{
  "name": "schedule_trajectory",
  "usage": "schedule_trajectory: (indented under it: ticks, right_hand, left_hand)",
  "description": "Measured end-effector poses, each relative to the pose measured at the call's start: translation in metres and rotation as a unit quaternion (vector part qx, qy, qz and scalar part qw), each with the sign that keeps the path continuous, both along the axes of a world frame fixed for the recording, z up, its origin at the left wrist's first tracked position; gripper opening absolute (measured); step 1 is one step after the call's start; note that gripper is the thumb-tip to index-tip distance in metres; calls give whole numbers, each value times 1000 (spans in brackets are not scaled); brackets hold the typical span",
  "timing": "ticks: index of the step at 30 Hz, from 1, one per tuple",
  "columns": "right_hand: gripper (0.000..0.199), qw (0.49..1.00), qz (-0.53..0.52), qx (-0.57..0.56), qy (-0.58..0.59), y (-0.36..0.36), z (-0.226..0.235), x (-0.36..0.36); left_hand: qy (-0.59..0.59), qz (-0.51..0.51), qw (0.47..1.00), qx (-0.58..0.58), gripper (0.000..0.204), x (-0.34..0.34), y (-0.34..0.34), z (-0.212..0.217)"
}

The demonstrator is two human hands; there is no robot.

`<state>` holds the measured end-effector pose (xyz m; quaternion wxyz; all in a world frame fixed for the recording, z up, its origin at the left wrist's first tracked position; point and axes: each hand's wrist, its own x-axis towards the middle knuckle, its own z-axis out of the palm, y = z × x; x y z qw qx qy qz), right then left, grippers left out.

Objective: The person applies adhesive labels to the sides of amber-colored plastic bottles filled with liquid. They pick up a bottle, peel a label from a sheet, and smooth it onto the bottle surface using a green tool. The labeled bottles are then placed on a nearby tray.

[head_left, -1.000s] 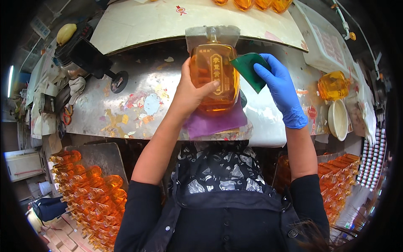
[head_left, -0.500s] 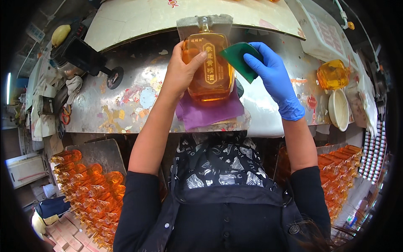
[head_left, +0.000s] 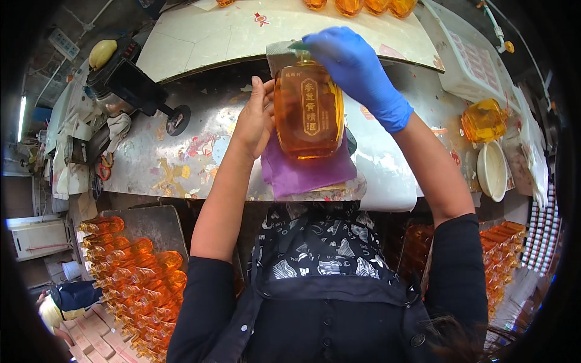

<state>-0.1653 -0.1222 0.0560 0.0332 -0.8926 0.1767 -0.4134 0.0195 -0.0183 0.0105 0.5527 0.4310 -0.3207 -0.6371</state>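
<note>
A flat glass bottle [head_left: 309,112] of amber liquid, with gold lettering on its front, lies on a purple cloth [head_left: 302,172] on the worktable. My left hand [head_left: 256,118] is open along the bottle's left side, thumb lifted off the glass and fingers against its edge, partly hidden. Over the bottle's neck is my right hand [head_left: 348,60], in a blue glove and slightly blurred. It grips a flexible green scraper [head_left: 298,46], of which only a corner shows past the glove. Textured grey padding [head_left: 278,55] sits beneath the neck.
Several amber bottles [head_left: 375,5] stand on the raised board [head_left: 200,45]; another [head_left: 484,120] is at right, above a white bowl [head_left: 491,171]. Stacked bottles [head_left: 136,278] fill the lower left, others [head_left: 502,254] the lower right. A black stand [head_left: 130,78] and scissors [head_left: 105,166] are left.
My right hand has moved up and left with the green scraper, from the bottle's right side to its neck. My left thumb has come off the bottle's front.
</note>
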Motion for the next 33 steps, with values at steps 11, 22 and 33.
schedule_trajectory:
  ticks: [11, 22, 33]
  right_hand:
    - [18, 965, 88, 245, -40, 33, -8, -6]
    - [29, 949, -101, 214, -207, 65, -1, -70]
    - [27, 863, -170, 384, -281, 112, -53, -106]
  left_hand:
    - [-161, -88, 982, 47, 71, 24, -10, 1]
    - [-341, 15, 934, -109, 39, 40, 13, 52]
    - [-663, 457, 589, -68, 57, 183, -164, 112]
